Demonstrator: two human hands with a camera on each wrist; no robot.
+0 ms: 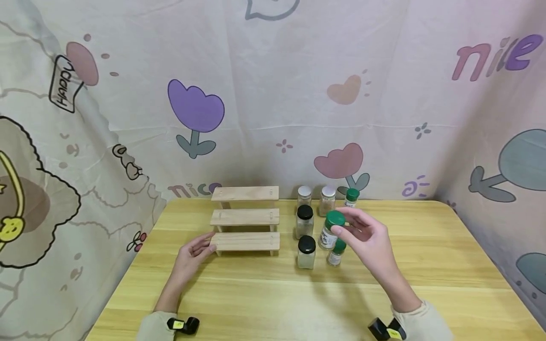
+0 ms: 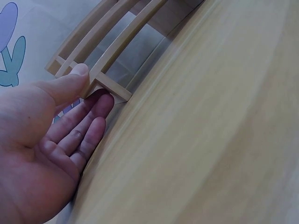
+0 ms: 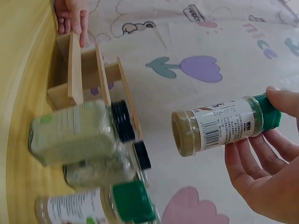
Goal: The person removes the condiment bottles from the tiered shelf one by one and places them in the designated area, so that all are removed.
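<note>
A three-step wooden rack stands left of centre on the table. My left hand grips the left end of its lowest step, and in the left wrist view the thumb lies on the wood with the fingers curled beneath. My right hand holds a spice jar by its green lid, thumb on one side and fingers on the other. In the right wrist view this jar shows a white printed label and brownish contents, raised off the table. Below it a smaller green-lidded jar stands partly hidden.
Two black-lidded jars stand between the rack and the held jar. Behind them are two white-lidded jars and another green-lidded jar. A printed cloth hangs along the table's back edge.
</note>
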